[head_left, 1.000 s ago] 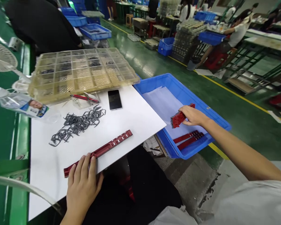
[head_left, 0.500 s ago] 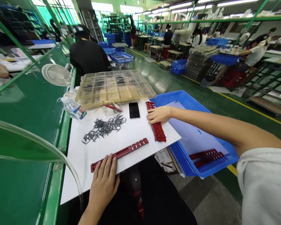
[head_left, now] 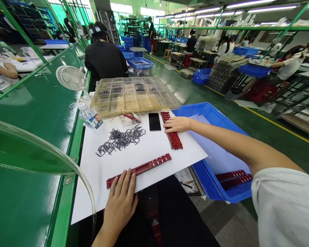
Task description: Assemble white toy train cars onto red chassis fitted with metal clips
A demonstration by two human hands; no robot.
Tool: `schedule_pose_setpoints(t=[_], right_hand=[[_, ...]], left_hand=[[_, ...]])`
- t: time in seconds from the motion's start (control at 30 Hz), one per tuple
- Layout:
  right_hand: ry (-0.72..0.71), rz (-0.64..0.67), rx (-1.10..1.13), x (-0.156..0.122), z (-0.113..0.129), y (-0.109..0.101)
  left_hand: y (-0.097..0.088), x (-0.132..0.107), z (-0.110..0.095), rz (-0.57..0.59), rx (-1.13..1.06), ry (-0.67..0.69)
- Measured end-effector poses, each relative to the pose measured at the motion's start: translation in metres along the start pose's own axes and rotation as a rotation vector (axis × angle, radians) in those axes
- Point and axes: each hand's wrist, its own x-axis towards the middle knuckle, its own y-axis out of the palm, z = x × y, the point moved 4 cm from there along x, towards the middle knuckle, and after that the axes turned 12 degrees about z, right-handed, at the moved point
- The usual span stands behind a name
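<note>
A long dark-red plastic strip (head_left: 151, 164) with slots lies slanted near the front edge of the white board (head_left: 92, 202). My left hand (head_left: 122, 199) rests on its left end, fingers stretched out flat and thumb apart below it. At the board's right side, my right hand (head_left: 179, 124) reaches across more red slotted strips (head_left: 174, 139), which lie close together. Its fingers bend over their far edge; the thumb is hidden. A loose pile of thin dark-grey curved clips (head_left: 121, 140) sits left of centre, touched by neither hand.
Behind the board stands a clear divided tray (head_left: 113, 103) with dark parts. Near it are a phone (head_left: 155, 122), a small box with a red-handled tool (head_left: 130, 118), a water bottle (head_left: 90, 117) and a fan (head_left: 71, 78). At right, a blue crate (head_left: 208, 190) holds red strips (head_left: 234, 177).
The view has shifted slightly. Under my right hand, the red strips have slid a little left and away from me. My left hand stays on its strip.
</note>
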Motion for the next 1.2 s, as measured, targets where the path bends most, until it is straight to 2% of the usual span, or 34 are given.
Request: schedule_pose_setpoints(t=[0.13, 0.2, 0.3, 0.37, 0.43, 0.57, 0.73, 0.93, 1.0, 1.1, 1.13, 1.17, 1.2], right_hand=[[0.047, -0.108, 0.052, -0.005, 0.011, 0.005], [0.163, -0.21, 0.2, -0.013, 0.018, 0.006], [0.586, -0.332, 0.631, -0.027, 0.022, 0.015], [0.863, -0.35, 0.871, -0.034, 0.028, 0.024], [0.992, -0.333, 0.981, -0.031, 0.037, 0.029], [1.067, -0.283, 1.058, -0.012, 0.046, 0.025], [1.152, -0.26, 1.107, 0.005, 0.039, 0.012], [1.164, -0.283, 1.111, 0.013, 0.033, 0.003], [1.197, -0.342, 1.069, -0.005, 0.031, 0.012], [1.248, -0.572, 0.876, -0.071, 0.031, 0.043], [1.256, -0.577, 0.79, -0.1, 0.037, 0.058], [1.256, -0.502, 0.72, -0.13, 0.046, 0.075], [1.247, -0.363, 0.679, -0.158, 0.059, 0.094]], left_hand=[[-0.001, 0.0, -0.002, -0.013, 0.023, 0.003], [-0.002, 0.0, -0.002, -0.009, 0.003, -0.013], [-0.002, 0.0, -0.002, -0.003, -0.006, -0.024], [-0.002, 0.0, -0.001, 0.001, 0.016, -0.004], [-0.002, 0.0, -0.001, 0.005, 0.045, 0.016], [-0.002, 0.0, 0.0, 0.01, 0.06, 0.02], [-0.004, -0.001, -0.002, 0.016, 0.037, 0.002], [-0.006, 0.0, 0.0, 0.024, 0.082, 0.03], [-0.007, 0.0, -0.001, 0.018, 0.081, 0.048], [-0.008, -0.001, -0.001, 0.001, 0.037, 0.05], [-0.008, -0.001, -0.001, -0.001, 0.013, 0.045], [-0.007, -0.001, -0.001, 0.001, -0.011, 0.038], [-0.007, 0.0, -0.001, 0.002, -0.032, 0.031]])
